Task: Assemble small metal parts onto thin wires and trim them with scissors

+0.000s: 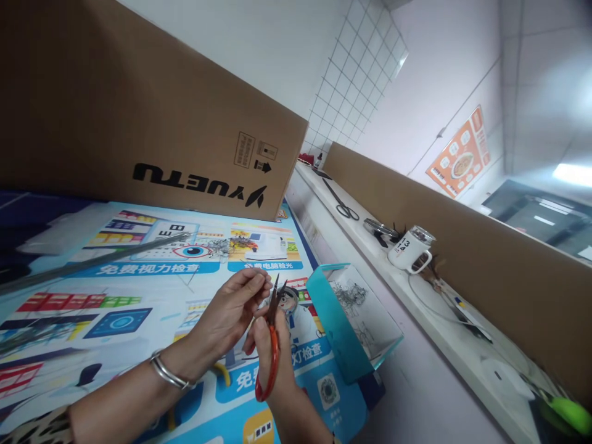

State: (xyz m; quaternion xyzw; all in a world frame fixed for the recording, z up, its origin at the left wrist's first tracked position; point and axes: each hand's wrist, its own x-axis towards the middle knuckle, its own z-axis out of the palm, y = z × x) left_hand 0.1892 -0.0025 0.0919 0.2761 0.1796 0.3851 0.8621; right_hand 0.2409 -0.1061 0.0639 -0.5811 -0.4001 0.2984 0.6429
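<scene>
My left hand [231,308], with a silver bangle on the wrist, pinches something small and thin at its fingertips, too small to name. My right hand [268,345] grips red-handled scissors [271,357], whose dark blades stand apart right beside the left fingertips. Both hands hover above a printed blue poster [139,290] covering the table. A teal box [342,333] holding small metal pieces sits just right of the hands.
A large brown cardboard box [139,117] marked YUETU stands behind the poster. Long metal rods [92,262] lie at the left. On a white ledge at the right sit a white mug [409,250], black scissors [342,203] and a cardboard wall [462,259].
</scene>
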